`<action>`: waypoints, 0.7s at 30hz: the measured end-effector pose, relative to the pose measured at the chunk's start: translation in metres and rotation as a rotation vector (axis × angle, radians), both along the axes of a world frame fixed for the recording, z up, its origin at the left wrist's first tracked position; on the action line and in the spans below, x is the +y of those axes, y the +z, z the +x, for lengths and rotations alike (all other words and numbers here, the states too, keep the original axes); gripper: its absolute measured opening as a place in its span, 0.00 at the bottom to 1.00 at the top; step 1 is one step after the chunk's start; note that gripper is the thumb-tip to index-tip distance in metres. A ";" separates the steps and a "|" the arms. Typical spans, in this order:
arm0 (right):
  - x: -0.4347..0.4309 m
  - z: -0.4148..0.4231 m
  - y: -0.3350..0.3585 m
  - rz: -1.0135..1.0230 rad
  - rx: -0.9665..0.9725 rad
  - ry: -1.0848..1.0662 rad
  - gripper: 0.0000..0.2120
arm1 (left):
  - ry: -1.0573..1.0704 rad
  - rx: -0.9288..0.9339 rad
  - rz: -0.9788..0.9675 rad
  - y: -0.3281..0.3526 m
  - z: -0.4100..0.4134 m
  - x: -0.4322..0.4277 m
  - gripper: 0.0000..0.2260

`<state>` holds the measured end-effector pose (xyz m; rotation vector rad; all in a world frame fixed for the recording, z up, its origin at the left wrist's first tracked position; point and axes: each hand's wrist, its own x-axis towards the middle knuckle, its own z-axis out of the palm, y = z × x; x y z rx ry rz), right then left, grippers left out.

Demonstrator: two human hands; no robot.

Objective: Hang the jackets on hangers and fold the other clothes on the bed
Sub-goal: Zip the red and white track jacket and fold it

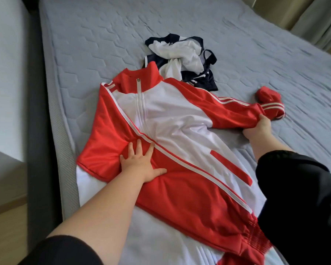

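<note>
Looking down from the head camera at a job hardly begun. Pressing the left hand (141,161) flat on the red and white jacket (170,121), fingers (139,146) straight and spread apart on a red part folded across the front. Gripping the sleeve (233,109) on the right with the right hand (260,127), fingers curled tight round the cloth near the striped cuff (271,106). Lying front up on the near part of the bed (103,35), zipped shut, collar (139,79) pointing far. Not on a hanger yet, and no hanger to be seen anywhere. Waiting just past the collar: a heap of dark blue and white clothes (182,60), all crumpled, not folded. So, as a guess, nearly everything left to do: hang this one, then sort the heap and fold or hang each piece.

Smooth, thin and a bit shiny for the jacket, like slippery sports cloth, with white stripes down the sleeves and a ribbed red hem (256,232). Soft and floppy for the heap. Grey and padded for the bed cover, stitched in six-sided shapes.
</note>
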<state>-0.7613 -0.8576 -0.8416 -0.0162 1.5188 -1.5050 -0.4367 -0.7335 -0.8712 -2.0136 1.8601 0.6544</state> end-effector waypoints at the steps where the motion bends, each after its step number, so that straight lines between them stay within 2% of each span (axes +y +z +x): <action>1: 0.001 0.001 0.003 0.014 -0.043 0.003 0.09 | 0.000 0.003 -0.001 0.000 0.000 0.000 0.46; 2: 0.004 0.004 0.012 -0.043 -0.041 0.029 0.07 | -0.003 0.005 -0.003 0.001 0.001 0.000 0.46; 5: -0.008 0.010 0.019 -0.011 0.060 0.095 0.13 | -0.002 0.014 -0.006 -0.001 0.002 -0.001 0.46; 7: -0.012 0.026 0.033 -0.013 0.274 0.168 0.18 | 0.002 0.012 -0.002 -0.003 0.003 0.001 0.46; 10: -0.009 0.069 0.054 -0.120 0.840 0.263 0.17 | 0.012 0.067 0.015 -0.002 0.005 -0.002 0.45; 12: 0.013 0.108 0.060 -0.413 1.289 0.440 0.16 | 0.036 0.182 0.048 0.004 0.012 -0.005 0.41; 14: 0.046 0.136 0.047 -0.781 1.681 0.738 0.19 | 0.175 0.484 0.009 0.014 0.025 -0.004 0.31; 15: 0.063 0.144 0.035 -0.927 1.831 0.905 0.19 | 0.368 0.766 -0.033 0.019 0.033 0.000 0.24; 16: 0.079 0.147 0.021 -0.968 1.910 1.106 0.18 | 0.616 1.080 -0.058 0.026 0.043 0.006 0.17; 17: 0.095 0.146 0.007 -0.894 1.920 1.310 0.18 | 0.866 1.370 -0.059 0.035 0.054 0.013 0.14; 18: 0.109 0.142 -0.006 -0.754 1.872 1.469 0.20 | 1.073 1.611 -0.036 0.041 0.065 0.020 0.16; 19: 0.119 0.137 -0.017 -0.610 1.779 1.532 0.23 | 1.180 1.781 -0.003 0.043 0.077 0.028 0.19; 21: 0.133 0.129 -0.029 -0.500 1.581 1.401 0.22 | 1.188 1.848 0.044 0.046 0.090 0.041 0.22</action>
